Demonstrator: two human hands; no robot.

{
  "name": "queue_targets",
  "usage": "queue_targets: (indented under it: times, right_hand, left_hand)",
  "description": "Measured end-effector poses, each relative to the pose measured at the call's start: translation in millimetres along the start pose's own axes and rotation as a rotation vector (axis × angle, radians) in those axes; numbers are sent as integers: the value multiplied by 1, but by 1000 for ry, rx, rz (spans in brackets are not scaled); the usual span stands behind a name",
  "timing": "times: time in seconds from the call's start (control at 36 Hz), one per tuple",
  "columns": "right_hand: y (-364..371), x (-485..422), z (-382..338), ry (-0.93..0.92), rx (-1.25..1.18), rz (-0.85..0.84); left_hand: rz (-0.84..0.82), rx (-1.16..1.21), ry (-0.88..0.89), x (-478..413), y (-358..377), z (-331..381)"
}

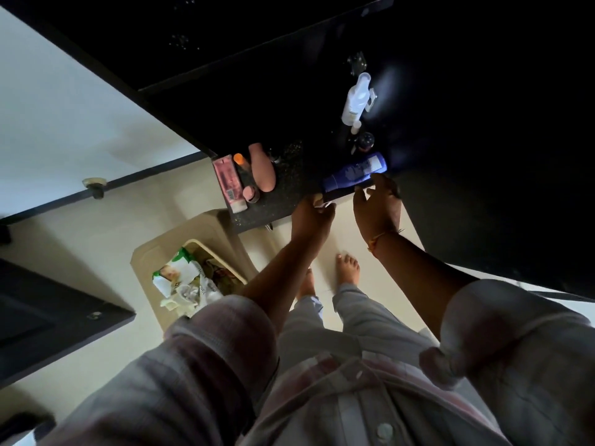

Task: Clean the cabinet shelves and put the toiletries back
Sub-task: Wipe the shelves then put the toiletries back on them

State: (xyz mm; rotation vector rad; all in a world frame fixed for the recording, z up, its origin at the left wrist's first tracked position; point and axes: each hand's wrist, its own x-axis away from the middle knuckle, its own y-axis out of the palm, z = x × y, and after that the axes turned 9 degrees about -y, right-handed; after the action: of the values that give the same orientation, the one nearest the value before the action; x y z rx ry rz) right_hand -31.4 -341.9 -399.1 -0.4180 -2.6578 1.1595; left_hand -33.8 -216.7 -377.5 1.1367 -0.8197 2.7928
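Blue plastic bottle [354,173] lying against your right hand [376,209], grasp unclear: steady it; left hand [310,218], pinching white scrap [323,205], wipes gently.

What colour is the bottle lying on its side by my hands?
The bottle is blue with pale print; the head view shows it.

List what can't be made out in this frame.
- Head view: white scrap, mostly covered by the left hand pinching it; unidentifiable.
- Head view: blue bottle label too small, blurred.
- Head view: right hand gripping or just touching the bottle, unclear.
- Head view: counter rear lost in shadow.
- Head view: bin contents partly behind left sleeve.
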Motion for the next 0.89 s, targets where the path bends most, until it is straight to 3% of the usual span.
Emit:
queue_targets:
  times: [0.14,0.33,0.53,0.78,0.89]
  right_hand:
    - [10,16,-23,-199,-53,-108]
    - [43,19,-77,-400,-107,-357]
    - [61,-14,-106,-426,65,-261]
    - [67,-55,-132,-609,253,-454]
    - [67,-56,-143,-711,434,-426]
  left_hand:
    - [249,-21,140,17,-36,-23]
    - [495,-37,176,15,-94,-52]
    - [393,-208,207,-11,-115,-51]
    - [337,-231,303,-27,-118,-52]
    - [355,-239,346,-34,-118,-52]
